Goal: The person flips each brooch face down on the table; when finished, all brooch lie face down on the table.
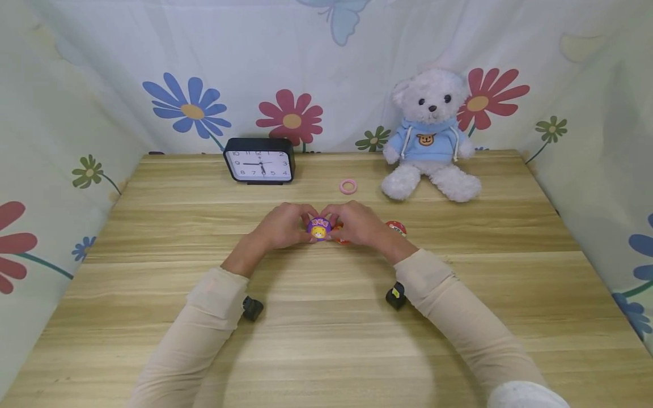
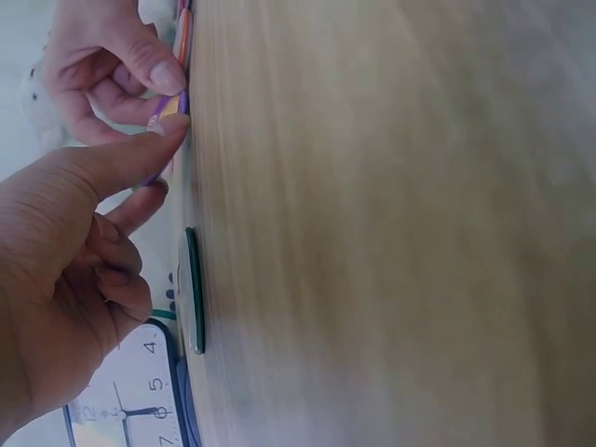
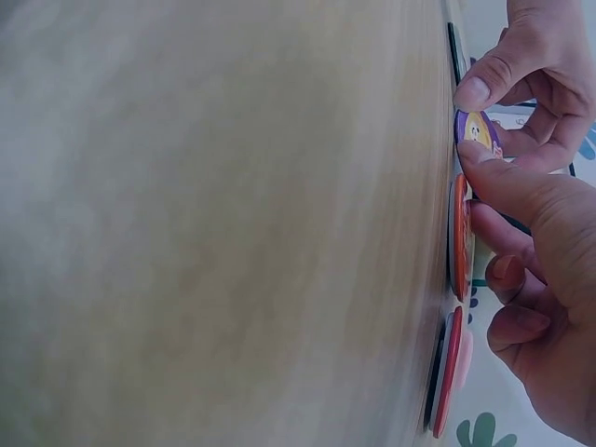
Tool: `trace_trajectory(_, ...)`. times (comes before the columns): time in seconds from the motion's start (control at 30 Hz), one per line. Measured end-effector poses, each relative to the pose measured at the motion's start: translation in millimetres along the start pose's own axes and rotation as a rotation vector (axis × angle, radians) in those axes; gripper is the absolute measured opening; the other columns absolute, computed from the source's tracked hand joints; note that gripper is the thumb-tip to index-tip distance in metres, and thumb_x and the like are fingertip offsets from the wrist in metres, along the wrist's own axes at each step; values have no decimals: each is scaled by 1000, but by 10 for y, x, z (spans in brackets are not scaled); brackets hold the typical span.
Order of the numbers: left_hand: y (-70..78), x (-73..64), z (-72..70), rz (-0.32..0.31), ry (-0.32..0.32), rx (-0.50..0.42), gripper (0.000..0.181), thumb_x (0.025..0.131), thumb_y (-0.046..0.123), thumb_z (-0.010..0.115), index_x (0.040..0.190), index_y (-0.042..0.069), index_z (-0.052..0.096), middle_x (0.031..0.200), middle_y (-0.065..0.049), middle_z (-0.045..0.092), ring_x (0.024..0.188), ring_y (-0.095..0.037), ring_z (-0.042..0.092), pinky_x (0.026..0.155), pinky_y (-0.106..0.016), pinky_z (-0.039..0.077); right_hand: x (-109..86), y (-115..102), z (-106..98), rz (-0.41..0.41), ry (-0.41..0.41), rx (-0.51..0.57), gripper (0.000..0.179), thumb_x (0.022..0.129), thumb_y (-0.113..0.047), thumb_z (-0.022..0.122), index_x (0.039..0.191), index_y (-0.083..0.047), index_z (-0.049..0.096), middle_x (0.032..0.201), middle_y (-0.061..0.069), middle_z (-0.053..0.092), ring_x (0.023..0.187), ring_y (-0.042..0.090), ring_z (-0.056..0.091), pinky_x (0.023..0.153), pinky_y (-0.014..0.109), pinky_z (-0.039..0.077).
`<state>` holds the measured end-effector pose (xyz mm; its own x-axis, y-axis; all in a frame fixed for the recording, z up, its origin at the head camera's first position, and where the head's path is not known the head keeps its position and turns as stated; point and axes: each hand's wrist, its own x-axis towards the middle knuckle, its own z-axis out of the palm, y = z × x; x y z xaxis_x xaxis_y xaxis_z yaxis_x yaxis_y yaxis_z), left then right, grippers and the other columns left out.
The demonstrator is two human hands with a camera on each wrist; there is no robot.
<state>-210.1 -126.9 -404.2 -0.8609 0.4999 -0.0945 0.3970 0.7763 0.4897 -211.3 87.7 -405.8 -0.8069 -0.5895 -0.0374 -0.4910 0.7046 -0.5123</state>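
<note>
Both hands hold a round purple badge (image 1: 319, 230) with a yellow cartoon animal face, tilted up at the middle of the table. My left hand (image 1: 284, 226) pinches its left edge between thumb and fingers. From the other side, my right hand (image 1: 359, 222) pinches the right edge. Under the right hand lies an orange-red round badge (image 3: 460, 237), mostly covered in the head view. Farther right is a red badge (image 1: 395, 228), close by the right wrist. A flat green-edged disc (image 2: 195, 289) lies beneath the left hand, hidden from the head view.
At the back of the wooden table (image 1: 316, 340), a black-framed clock (image 1: 260, 161) stands left and a white teddy bear (image 1: 431, 136) in a blue hoodie sits right. Between them lies a pink ring (image 1: 348, 181). Flowered cloth (image 1: 336, 73) hangs behind and at both sides.
</note>
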Motion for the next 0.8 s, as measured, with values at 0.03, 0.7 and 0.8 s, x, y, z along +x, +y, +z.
trace_trajectory(0.03,0,-1,2,1,1,-2,45,79,22,88,120,14,70,98,-5,73,92,-24,64,91,-41,51,0,2,1,2,2,4,42,85,-25,83,124,-20,68,100,0,77,96,17,69,87,37,54)
trace_trajectory(0.7,-41,-32,-2,35,40,-37,35,83,18,83,115,14,69,100,-5,73,94,-25,65,90,-42,52,23,-16,0,19,11,19,40,89,-21,80,127,-15,69,101,4,77,92,18,69,87,35,55)
trace_trajectory(0.8,-47,-37,-5,40,42,-53,32,84,16,81,114,14,69,100,-6,73,94,-25,65,90,-43,52,29,-14,8,30,17,24,39,89,-19,79,126,-15,69,100,4,77,92,18,69,88,35,55)
